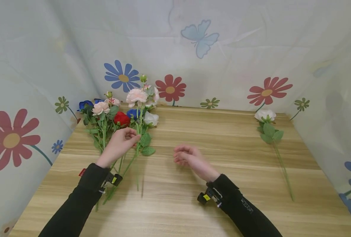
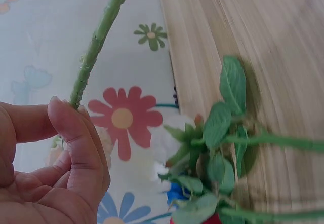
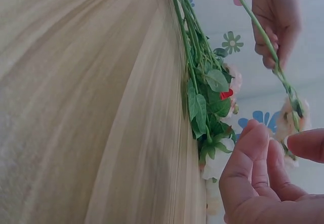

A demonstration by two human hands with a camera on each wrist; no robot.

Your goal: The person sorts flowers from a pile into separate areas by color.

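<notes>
My left hand [image 1: 119, 144] pinches the green stem [image 2: 96, 46] of a pale pink artificial flower [image 1: 136, 96] between thumb and fingertips. The flower stands upright above the table, its stem's lower end hanging down. Beneath and beside it lies a bunch of artificial flowers: a red rose [image 1: 122, 119], blue blooms [image 1: 85, 105], a white rose [image 1: 151, 119] and other pink ones [image 1: 100, 108]. To the right of the bunch, my right hand [image 1: 195, 161] hovers with loosely bent fingers, holding nothing. In the right wrist view its thumb and fingertips [image 3: 255, 133] are apart.
A single white rose [image 1: 265, 115] with a long stem lies at the right side of the wooden table [image 1: 222, 131]. A flower-printed cloth [image 1: 231, 65] hangs behind the table and along its sides. A small red tag [image 1: 82, 172] shows beside the left sleeve.
</notes>
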